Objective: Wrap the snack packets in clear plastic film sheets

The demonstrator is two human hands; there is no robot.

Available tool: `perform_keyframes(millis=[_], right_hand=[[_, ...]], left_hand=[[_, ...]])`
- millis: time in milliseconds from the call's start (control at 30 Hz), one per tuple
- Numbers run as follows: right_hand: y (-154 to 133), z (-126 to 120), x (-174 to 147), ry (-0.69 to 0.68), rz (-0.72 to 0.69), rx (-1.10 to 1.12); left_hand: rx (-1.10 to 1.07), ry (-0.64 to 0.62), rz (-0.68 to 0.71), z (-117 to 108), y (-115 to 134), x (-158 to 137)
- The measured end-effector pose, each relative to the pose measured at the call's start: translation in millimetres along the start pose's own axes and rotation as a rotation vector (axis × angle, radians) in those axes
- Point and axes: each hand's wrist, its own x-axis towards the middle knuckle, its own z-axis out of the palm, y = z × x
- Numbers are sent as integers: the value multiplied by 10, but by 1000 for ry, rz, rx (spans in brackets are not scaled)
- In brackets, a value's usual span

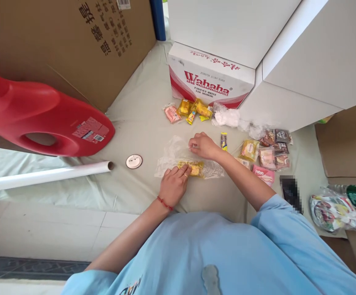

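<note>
A yellow-wrapped snack packet (pixel 197 169) lies on a clear plastic bag (pixel 175 147), which is spread out flat in front of me. My left hand (pixel 174 186) is closed over the packet's left end, fingers together and pressing down on it. Just above the packet, my right hand (pixel 205 146) pinches the upper edge of the bag between curled fingers. Right of that hand lies a small yellow and dark snack stick (pixel 224 141). A round pin badge (pixel 134 161), its back facing up, rests to the left of the bag.
Several wrapped snacks (pixel 196 110) lie before a Wahaha water carton (pixel 210 78). More packets (pixel 267 157) sit at the right near a dark pixelated object (pixel 290 192). A red jug (pixel 58 110), a white roll (pixel 49 175) and a large cardboard box (pixel 73 61) stand or lie left.
</note>
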Motion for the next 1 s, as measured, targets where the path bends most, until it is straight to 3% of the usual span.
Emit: perform_keyframes(millis=[67, 133, 300, 400, 500, 567, 667, 733, 900, 1000], right_hand=[[-96, -22, -202, 27, -128, 6], [-201, 18, -423, -50, -221, -25], [-377, 257, -788, -256, -237, -180], [-458, 334, -832, -262, -186, -223], [-555, 334, -819, -258, -138, -229], [-609, 314, -812, -257, -112, -229], [-629, 278, -824, -242, -120, -214], [-600, 261, -847, -239, -137, -167], [-514, 295, -907, -238, -160, 24], [-484, 330, -936, -206, -162, 91]], left_hand=[[-23, 15, -1, 20, -6, 1], [-86, 27, -13, 52, -50, -6], [-500, 137, -71, 83, -331, -194], [-697, 357, -328, 10, -509, -311], [-642, 539, -584, -60, -606, -261], [-539, 474, -635, -61, -615, -158], [-414, 208, -652, -17, -575, -29], [-379, 105, -639, -14, -529, -7], [-580, 98, -586, -195, -297, -27], [-716, 86, -476, -281, -71, 35]])
